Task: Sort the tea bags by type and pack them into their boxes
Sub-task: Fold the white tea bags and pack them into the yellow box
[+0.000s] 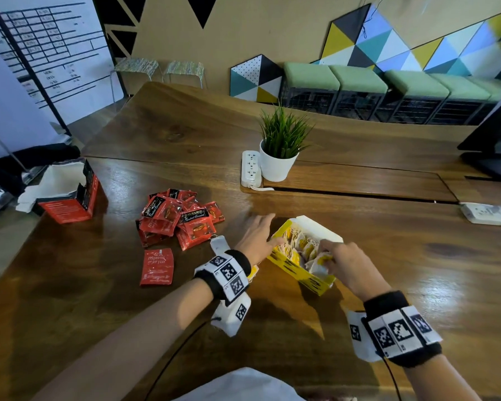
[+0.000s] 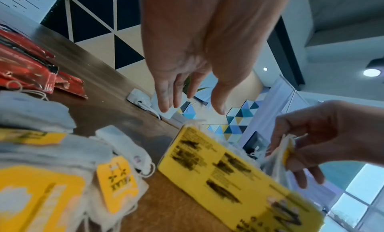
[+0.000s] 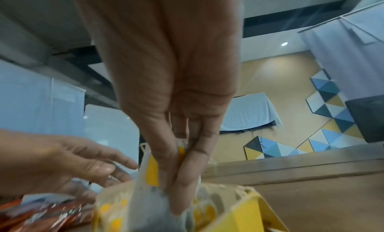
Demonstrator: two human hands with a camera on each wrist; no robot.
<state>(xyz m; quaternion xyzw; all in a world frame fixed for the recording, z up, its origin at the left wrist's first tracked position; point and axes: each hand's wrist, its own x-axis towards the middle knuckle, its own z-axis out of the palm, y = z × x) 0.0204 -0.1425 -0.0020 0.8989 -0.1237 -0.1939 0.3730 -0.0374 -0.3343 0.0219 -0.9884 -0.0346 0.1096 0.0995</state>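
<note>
An open yellow box stands on the wooden table, packed with white tea bags with yellow tags. My right hand pinches a bunch of these bags over the box's near end. My left hand lies open with straight fingers at the box's far left side, holding nothing. More yellow-tag bags lie loose on the table under my left wrist. Red sachets are heaped to the left, one sachet lies apart, and an open red box sits at the far left.
A white pot with a green plant and a power strip stand behind the yellow box. Another power strip and a dark monitor are at the right. The table edge runs close to the red box.
</note>
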